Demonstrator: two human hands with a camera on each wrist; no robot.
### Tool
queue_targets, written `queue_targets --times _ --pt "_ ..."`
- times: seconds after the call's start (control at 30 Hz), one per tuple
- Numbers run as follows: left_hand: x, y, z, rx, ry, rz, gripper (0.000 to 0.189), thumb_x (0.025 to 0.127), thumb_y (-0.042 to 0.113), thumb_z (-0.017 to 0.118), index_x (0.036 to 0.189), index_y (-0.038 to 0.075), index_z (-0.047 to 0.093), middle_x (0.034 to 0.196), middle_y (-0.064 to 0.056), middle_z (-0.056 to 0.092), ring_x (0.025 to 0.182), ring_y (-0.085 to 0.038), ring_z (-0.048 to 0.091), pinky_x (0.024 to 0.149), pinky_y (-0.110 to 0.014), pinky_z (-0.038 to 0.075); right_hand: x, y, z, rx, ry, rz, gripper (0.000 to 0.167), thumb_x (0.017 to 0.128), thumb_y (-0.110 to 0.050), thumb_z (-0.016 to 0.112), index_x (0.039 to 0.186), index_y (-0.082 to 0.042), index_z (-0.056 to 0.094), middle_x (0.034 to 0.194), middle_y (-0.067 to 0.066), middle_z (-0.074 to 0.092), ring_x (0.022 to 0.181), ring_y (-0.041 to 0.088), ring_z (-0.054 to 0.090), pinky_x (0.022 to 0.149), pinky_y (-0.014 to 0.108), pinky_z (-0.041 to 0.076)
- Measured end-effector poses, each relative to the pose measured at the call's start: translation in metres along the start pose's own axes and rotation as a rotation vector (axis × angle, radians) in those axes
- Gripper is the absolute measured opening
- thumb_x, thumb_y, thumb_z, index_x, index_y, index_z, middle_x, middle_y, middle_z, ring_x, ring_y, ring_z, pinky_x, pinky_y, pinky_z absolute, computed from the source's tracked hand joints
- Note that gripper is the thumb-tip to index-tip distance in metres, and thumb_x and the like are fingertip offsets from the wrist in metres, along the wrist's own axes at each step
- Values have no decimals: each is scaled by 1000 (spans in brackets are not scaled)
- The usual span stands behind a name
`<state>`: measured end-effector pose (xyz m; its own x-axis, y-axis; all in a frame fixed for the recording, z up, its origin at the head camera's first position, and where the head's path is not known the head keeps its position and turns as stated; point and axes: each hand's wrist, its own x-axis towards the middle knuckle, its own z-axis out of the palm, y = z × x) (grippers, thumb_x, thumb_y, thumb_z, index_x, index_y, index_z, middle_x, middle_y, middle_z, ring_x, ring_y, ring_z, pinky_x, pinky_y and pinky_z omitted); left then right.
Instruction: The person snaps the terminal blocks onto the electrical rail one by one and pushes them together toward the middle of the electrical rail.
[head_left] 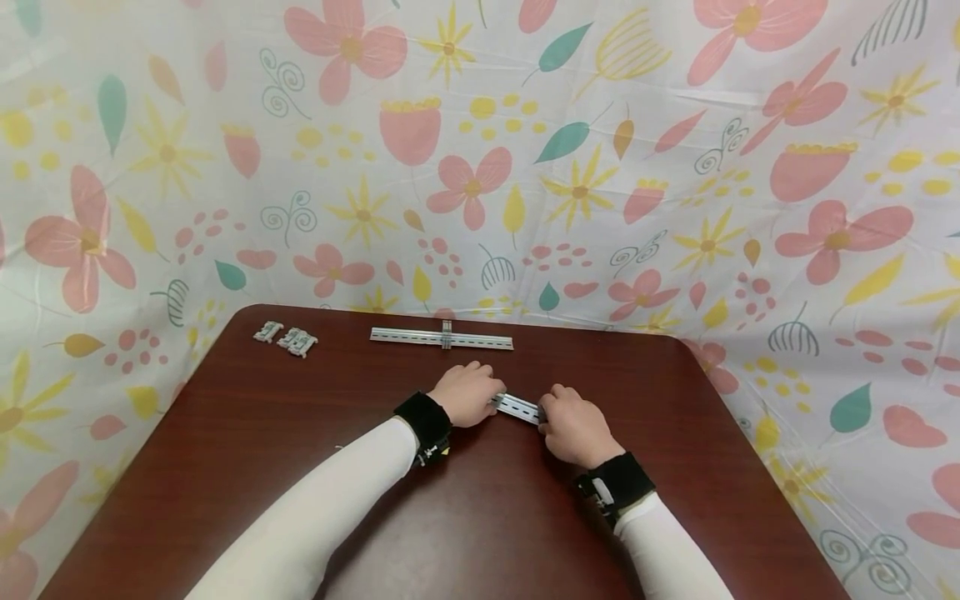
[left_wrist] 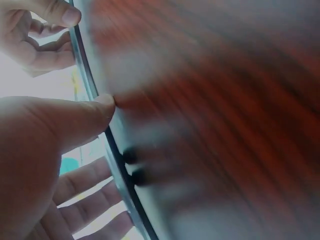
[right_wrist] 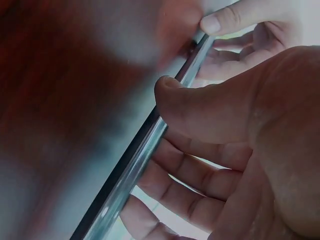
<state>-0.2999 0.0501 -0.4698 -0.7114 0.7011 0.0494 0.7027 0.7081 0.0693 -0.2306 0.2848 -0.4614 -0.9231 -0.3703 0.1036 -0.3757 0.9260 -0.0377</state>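
Between my two hands lies a slotted metal mounting rail (head_left: 519, 408), silvery with a row of dark slots. My left hand (head_left: 467, 395) holds its left part, and my right hand (head_left: 577, 427) grips the right part. In the left wrist view the left thumb (left_wrist: 87, 117) presses one edge of the rail (left_wrist: 90, 75), with fingers along the other side. The right wrist view has the right thumb (right_wrist: 200, 102) over the rail (right_wrist: 132, 170), fingers curled beneath. Much of the rail is covered by the hands in the head view, close over the tabletop.
A second slotted rail (head_left: 405, 336) lies near the table's back edge, a small grey fitting (head_left: 446, 334) across its middle. Several pale grey clip-like pieces (head_left: 297, 342) sit at the back left of the dark wooden table (head_left: 465, 517). A flower-patterned curtain (head_left: 472, 242) hangs behind.
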Motion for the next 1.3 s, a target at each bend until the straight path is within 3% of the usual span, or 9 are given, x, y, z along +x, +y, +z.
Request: queue_targets --times 0.63,1.03,1.3 --pt "-61 -19 -7 -31 11 -39 21 102 35 84 119 22 83 106 -1 64 99 -23 57 75 -39 55 14 -38 8 89 -39 -100 21 98 -10 83 117 -4 79 101 7 61 97 28 63 82 45 59" --pt "-92 -41 -2 -66 48 -50 26 100 36 86 121 20 83 102 -1 61 94 -21 55 72 -38 54 29 -61 7 125 -88 -165 23 99 -11 84 120 -6 79 106 7 62 101 28 62 87 46 58" --pt "-111 -50 -7 -96 47 -55 26 100 35 86 120 19 83 101 -1 60 92 -21 54 72 -39 54 38 -74 8 130 -118 -194 21 101 -12 81 122 -7 78 107 6 62 103 28 61 90 46 57"
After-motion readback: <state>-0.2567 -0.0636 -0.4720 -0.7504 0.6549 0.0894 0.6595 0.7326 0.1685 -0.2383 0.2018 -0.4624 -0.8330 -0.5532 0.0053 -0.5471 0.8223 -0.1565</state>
